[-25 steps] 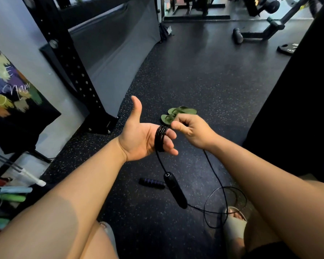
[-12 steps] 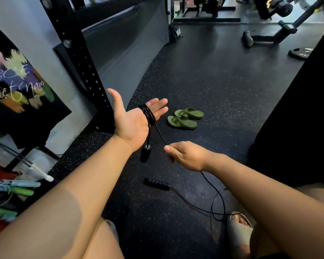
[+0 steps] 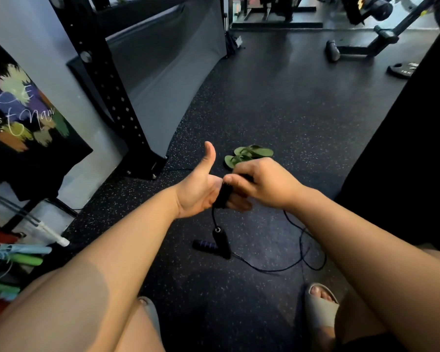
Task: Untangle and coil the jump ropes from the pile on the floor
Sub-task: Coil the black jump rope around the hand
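A black jump rope [image 3: 300, 250] is partly wound in a tight coil [image 3: 222, 196] around the fingers of my left hand [image 3: 201, 189], which is held out with the thumb up. My right hand [image 3: 267, 184] is right against those fingers and pinches the rope above the coil. One black handle [image 3: 221, 241] hangs on a short length below the coil. The other handle [image 3: 205, 245] lies on the floor behind it. The loose rest of the rope loops on the floor under my right forearm.
A pair of green flip-flops [image 3: 249, 154] lies just beyond my hands. A black rack upright [image 3: 112, 97] stands at left. Blue and green ropes [image 3: 13, 257] lie at the far left. Gym machines and a weight plate [image 3: 401, 69] are far back. My sandalled foot [image 3: 320, 308] is near the rope.
My right hand rose from below back up to my left fingers, laying another turn on the coil. My left hand turned thumb-up again. The hanging handle swung down lower.
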{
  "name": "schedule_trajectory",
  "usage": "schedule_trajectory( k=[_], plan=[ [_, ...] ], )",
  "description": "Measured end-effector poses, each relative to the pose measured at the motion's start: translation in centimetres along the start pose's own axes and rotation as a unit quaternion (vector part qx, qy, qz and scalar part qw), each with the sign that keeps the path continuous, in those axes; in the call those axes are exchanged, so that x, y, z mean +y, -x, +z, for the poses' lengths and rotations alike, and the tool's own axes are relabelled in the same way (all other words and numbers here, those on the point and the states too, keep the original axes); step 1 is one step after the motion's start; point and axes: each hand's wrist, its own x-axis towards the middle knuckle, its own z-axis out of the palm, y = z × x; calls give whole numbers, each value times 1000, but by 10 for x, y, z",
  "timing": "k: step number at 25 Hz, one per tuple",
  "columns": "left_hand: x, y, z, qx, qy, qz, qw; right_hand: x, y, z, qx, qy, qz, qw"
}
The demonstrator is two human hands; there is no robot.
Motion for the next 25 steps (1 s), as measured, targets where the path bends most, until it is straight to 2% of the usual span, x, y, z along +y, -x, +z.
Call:
schedule_trajectory(
  k=[4, 7, 9, 13, 17, 20, 22, 25],
  plan=[
    [10, 6, 3, -49, 56, 16, 997, 23, 4, 2, 51, -136, 79, 986],
    [14, 8, 5, -80, 122, 47, 988, 32, 6, 15, 57, -169, 121, 976],
    [16, 10, 6, -73, 177, 76, 978, 39, 9, 30, 48, -184, 154, 970],
    [19, 14, 4, 0, 290, 152, 945, 34, 15, 56, -15, -220, 209, 953],
    [20, 13, 0, 82, 322, 223, 916, 17, 10, 57, -103, -269, 254, 924],
    [20, 9, -6, 132, 330, 253, 900, 7, 10, 54, -184, -260, 247, 915],
    [19, 4, -9, 176, 300, 240, 907, -1, 9, 48, -199, -245, 224, 922],
    [15, -2, -4, 232, 187, 175, 939, -8, 7, 31, -189, -147, 153, 959]
  ],
)
